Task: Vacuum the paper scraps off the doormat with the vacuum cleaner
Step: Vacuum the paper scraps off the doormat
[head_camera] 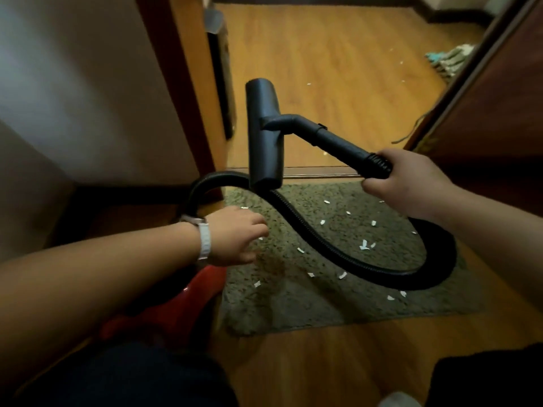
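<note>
Head view: right hand (408, 183) clamped on wand (338, 142), nozzle (264, 133) raised beyond grip, clear of doormat (293, 306); scraps (364, 245) below untouched. Left hand (235, 235) loose, empty.

Vacuum body (188, 301): red shell showing only in part, the left forearm lying across it
Hose (352, 259): its far end passing out of sight behind the left wrist
Right hand (411, 183): fingers hiding the wand's end
Doormat (293, 304): left edge running under the vacuum body
Striped cloth (449, 61): cut by the door, blurring
</note>
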Demonstrator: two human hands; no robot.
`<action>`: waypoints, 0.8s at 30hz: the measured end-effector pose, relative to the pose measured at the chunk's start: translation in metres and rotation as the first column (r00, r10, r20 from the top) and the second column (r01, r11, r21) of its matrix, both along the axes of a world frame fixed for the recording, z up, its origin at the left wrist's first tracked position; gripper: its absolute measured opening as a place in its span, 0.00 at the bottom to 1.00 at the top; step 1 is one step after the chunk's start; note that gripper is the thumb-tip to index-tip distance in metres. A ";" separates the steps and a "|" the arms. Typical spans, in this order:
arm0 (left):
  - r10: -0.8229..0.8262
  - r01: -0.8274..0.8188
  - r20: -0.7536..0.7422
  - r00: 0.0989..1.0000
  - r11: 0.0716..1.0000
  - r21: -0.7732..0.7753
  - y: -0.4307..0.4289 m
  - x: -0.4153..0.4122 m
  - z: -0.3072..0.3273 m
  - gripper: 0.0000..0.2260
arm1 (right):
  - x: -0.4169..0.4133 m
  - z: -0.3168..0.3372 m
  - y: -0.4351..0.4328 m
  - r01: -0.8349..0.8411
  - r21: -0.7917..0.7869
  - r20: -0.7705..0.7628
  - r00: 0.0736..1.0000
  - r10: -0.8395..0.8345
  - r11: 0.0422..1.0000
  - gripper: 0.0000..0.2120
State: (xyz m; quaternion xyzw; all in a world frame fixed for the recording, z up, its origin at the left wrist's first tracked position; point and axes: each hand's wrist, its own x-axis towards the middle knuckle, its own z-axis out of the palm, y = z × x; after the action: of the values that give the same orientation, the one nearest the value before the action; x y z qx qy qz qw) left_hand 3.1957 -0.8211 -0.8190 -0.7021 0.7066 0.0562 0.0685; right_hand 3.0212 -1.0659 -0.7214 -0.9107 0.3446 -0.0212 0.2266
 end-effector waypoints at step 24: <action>-0.127 0.099 0.140 0.982 0.976 0.193 -0.116 0.019 -0.096 0.11 | -0.018 -0.071 -0.074 0.135 0.049 -0.165 0.978 -0.125 0.990 0.13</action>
State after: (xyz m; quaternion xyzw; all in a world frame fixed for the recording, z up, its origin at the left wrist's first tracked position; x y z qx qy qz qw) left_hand 3.2148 -0.9375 -0.9146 -0.6533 0.7300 0.0643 0.1902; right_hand 3.0028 -1.1394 -0.7919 -0.8777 0.4212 0.0485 0.2234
